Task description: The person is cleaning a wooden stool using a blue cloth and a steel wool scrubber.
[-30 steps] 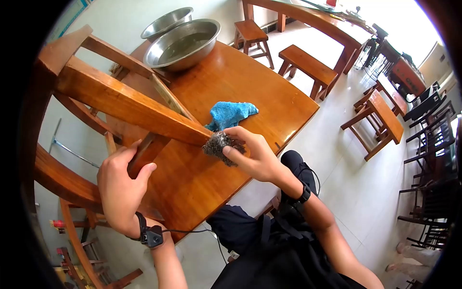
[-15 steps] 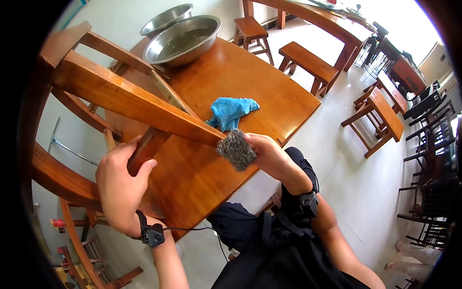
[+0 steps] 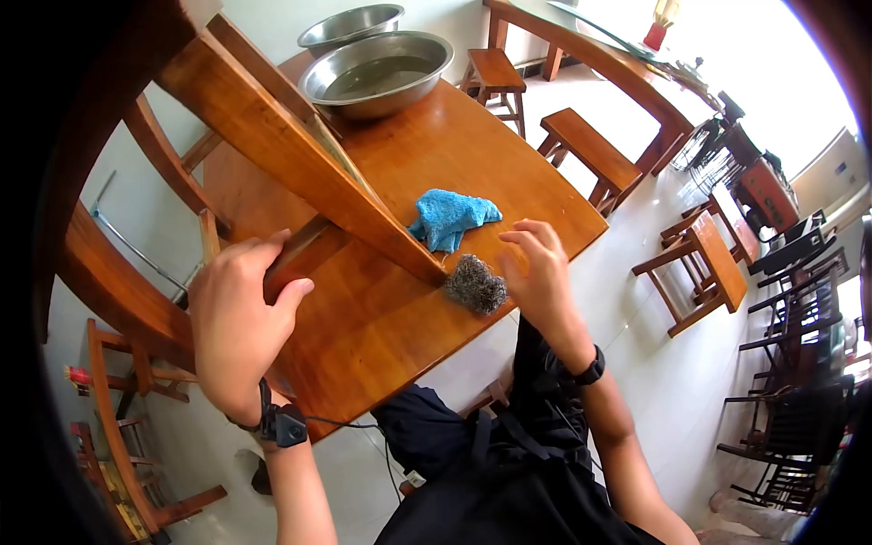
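Blue cloth [image 3: 451,218] lies near steel wool [image 3: 476,285], right fingers [image 3: 543,234] parted, left fingers [image 3: 257,254] round bar [image 3: 315,251].

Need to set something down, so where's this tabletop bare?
Bare: the tabletop between the water basin and blue cloth, and the near strip left of the scouring pad. Crowded: leftward, around the wooden frame and left hand.

This looked like an eatery or dining room. Beyond the near table [image 3: 545,195] stood a long table [image 3: 581,44] bearing a red holder [image 3: 656,36] of thin sticks; right of the near table, wooden stools [image 3: 718,259] and many dark chairs [image 3: 790,427] stood on a tiled floor [image 3: 672,409].
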{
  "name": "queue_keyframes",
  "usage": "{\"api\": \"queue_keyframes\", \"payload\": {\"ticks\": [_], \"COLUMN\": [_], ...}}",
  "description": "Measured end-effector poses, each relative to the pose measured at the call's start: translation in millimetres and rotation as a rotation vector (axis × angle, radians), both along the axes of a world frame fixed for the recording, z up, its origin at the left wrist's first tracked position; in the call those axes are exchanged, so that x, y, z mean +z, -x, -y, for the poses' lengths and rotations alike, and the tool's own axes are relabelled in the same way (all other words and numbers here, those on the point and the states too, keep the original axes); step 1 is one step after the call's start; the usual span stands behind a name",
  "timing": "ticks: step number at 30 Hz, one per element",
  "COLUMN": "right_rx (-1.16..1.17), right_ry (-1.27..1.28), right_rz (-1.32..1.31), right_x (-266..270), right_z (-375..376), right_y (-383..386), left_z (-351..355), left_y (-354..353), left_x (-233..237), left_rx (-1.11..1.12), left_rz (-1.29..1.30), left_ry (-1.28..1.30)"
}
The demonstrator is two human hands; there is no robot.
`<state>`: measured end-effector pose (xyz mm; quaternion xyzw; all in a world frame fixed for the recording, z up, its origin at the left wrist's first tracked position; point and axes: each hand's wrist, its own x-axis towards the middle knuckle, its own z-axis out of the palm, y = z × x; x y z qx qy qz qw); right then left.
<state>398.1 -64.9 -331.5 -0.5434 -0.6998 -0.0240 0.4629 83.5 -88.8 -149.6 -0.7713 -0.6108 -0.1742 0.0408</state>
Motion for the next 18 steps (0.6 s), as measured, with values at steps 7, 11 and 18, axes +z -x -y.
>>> {"api": "queue_keyframes", "payload": {"ticks": [7,11,18], "right_rx": [0.367,0.57,0.633], "right_ry": [0.15,0.11,0.139], "right_rz": [0.058,0.486,0.53], "right_x": [36.3,36.3,19.6], "right_z": [17.4,16.5,-4.0], "right_y": [-22.2,-25.5,-37.4], "left_z": [2.3,2.5,1.7], "left_y": [-1.9,-1.8,1.0], "left_x": [1.7,3.1,0.7], "left_rx": [0.011,0.009,-0.023], "left_rz": [-0.035,-0.04,-0.025], "left_ry": [-0.009,-0.004,-0.051]}}
